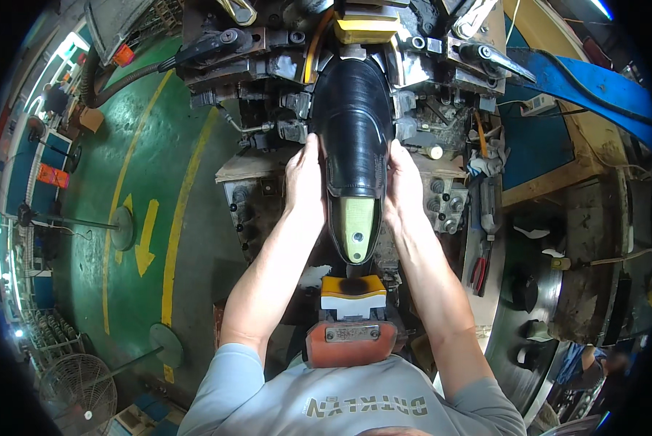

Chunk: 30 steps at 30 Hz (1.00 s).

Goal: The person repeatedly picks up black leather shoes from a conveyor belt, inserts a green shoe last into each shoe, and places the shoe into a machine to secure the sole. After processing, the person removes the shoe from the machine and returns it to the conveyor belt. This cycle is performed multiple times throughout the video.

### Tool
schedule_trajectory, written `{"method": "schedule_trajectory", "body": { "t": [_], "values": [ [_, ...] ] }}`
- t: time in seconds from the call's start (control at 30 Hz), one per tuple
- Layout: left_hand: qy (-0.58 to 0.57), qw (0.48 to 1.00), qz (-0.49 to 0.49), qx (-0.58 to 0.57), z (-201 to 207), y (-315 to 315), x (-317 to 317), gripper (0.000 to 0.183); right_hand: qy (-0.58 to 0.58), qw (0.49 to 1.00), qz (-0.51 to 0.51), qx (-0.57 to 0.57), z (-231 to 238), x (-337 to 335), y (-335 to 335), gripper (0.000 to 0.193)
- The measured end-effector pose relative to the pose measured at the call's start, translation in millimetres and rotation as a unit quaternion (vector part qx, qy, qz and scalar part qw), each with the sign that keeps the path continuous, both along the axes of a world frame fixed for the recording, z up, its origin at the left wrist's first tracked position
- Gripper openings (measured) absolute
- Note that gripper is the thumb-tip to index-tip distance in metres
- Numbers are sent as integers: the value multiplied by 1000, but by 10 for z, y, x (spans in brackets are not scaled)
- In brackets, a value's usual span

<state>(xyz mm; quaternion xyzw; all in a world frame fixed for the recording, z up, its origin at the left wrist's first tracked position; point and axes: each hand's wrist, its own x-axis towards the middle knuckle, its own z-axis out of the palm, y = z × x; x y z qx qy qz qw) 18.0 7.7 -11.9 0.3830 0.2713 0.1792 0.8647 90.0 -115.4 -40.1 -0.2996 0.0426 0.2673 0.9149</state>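
A black leather shoe upper (pixel 351 120) is stretched over a pale green shoe last (pixel 358 221), toe pointing away from me into a machine. My left hand (pixel 308 178) presses along its left side and my right hand (pixel 404 182) along its right, so the shoe is gripped between both. Its toe end sits among metal clamps (pixel 294 116) and beneath a yellow block (pixel 367 30). Behind the heel, close to my body, stands a yellow-topped pad (pixel 353 285) on a white and orange support. The inner fingers of both hands are partly hidden by the shoe.
Black-handled levers (pixel 220 43) flank the machine head. At right, red-handled pliers (pixel 480 272) lie on a narrow ledge beside a soiled glove (pixel 489 156). A blue beam (pixel 594 87) crosses the upper right. The green floor (pixel 140 196) at left carries yellow markings and fans.
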Motion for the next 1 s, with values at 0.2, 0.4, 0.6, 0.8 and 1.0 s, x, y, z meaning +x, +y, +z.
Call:
{"method": "schedule_trajectory", "body": {
  "t": [0.2, 0.4, 0.6, 0.8, 1.0],
  "values": [
    [-36, 999, 3, -33, -125, 1, -13, 35, -4, 1000, -15, 8, -185, 81, 26, 20],
    [-63, 996, 32, -47, -235, 1, -5, 31, -19, 999, -28, -6, -301, 115, 32, 14],
    [-51, 998, 24, -31, -257, 0, 15, 31, -70, 993, -46, -83, -257, 93, 25, 18],
    [1, 999, -50, 20, -213, -30, -12, 59, -123, 981, 45, -141, 93, -34, 138, 49],
    [38, 999, -22, 30, -3, -106, -55, 56, -106, 984, 35, -136, 106, -27, 121, 48]
  ]
}}
